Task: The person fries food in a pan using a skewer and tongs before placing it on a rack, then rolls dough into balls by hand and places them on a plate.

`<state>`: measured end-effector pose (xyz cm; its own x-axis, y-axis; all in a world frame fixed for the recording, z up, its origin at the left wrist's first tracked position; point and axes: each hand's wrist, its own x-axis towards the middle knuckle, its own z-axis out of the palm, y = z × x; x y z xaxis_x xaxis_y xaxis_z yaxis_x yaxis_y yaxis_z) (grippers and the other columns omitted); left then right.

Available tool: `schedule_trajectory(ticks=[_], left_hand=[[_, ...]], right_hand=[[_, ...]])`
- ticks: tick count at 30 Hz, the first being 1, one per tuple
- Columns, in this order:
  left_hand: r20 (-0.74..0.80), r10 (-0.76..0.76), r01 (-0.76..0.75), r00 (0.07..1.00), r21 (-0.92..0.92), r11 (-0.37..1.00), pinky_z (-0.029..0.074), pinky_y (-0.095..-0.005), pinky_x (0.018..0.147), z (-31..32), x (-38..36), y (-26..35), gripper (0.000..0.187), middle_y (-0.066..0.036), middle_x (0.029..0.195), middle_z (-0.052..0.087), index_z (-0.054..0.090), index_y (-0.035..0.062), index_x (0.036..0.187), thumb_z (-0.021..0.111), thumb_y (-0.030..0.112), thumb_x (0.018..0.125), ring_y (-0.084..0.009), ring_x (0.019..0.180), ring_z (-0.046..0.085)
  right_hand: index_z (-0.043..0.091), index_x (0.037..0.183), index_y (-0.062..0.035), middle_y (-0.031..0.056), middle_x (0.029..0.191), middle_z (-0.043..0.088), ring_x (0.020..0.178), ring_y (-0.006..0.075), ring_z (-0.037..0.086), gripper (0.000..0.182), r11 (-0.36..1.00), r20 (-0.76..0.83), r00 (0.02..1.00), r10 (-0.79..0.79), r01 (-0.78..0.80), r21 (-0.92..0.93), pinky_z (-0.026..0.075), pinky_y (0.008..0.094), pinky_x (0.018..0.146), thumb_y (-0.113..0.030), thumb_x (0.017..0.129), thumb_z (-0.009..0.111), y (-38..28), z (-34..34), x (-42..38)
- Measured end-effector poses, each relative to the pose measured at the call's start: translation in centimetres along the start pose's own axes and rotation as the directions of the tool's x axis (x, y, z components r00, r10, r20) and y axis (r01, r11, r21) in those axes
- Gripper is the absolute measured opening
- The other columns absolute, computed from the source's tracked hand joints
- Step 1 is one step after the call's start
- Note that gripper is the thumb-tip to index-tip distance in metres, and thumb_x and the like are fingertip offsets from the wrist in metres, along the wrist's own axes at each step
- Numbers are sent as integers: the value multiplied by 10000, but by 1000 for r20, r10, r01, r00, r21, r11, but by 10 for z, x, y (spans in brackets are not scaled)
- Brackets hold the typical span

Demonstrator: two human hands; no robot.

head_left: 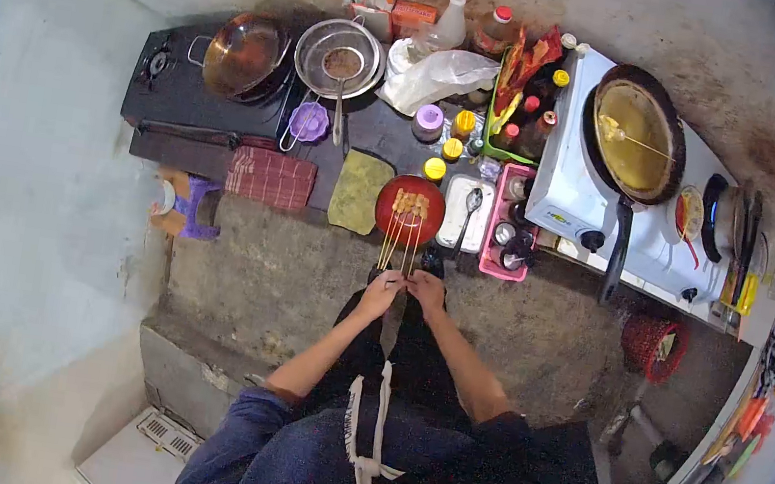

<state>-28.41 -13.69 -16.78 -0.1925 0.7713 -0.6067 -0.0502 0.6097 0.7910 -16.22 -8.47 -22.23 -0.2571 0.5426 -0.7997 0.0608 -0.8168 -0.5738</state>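
Note:
Several meat skewers (410, 208) rest with their meat ends on a red plate (424, 231) at the counter's front edge. Their bare sticks stretch past the rim towards me. My left hand (385, 287) is closed at the lower ends of the sticks. Beside it, my right hand (426, 291) is also closed, its fingertips at the stick ends nearest it. Fingers hide exactly how each stick is gripped. To the right of the plate is a white tray (452, 231) with a metal spoon (468, 216) lying in it.
On the right, a black pan (634, 143) holding yellow liquid and one skewer sits on the white stove (563, 178). Left stand a wok (244, 53) and a strainer (339, 57). A pink basket (500, 270) of bottles and a folded green cloth (361, 193) flank the plate area.

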Motion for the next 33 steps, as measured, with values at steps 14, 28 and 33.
schedule_trajectory(ticks=[14,28,33], left_hand=[[441,73,125,895,-403,907,193,-257,1029,89,-108,137,430,-70,1342,314,308,17,1293,295,238,924,-168,1238,283],[833,-186,121,521,143,982,172,-276,1025,376,-225,166,526,-70,1365,279,277,40,1318,277,378,914,-170,1262,235],[988,-129,253,86,104,962,171,-279,1030,522,-269,171,515,-69,1364,280,276,35,1317,261,364,921,-178,1253,259]], right_hand=[[232,1303,-17,103,1358,204,1267,195,163,566,862,-488,803,-342,475,178,113,298,1036,-423,908,239,-76,26,-150],[129,1355,-48,103,1429,27,1316,214,-11,558,630,-931,237,-279,777,9,-15,318,1056,-391,920,192,-79,-241,-348],[134,1356,-57,103,1429,15,1316,222,-31,549,630,-960,-15,-280,752,-195,-29,337,1054,-387,921,188,-58,-343,-420]])
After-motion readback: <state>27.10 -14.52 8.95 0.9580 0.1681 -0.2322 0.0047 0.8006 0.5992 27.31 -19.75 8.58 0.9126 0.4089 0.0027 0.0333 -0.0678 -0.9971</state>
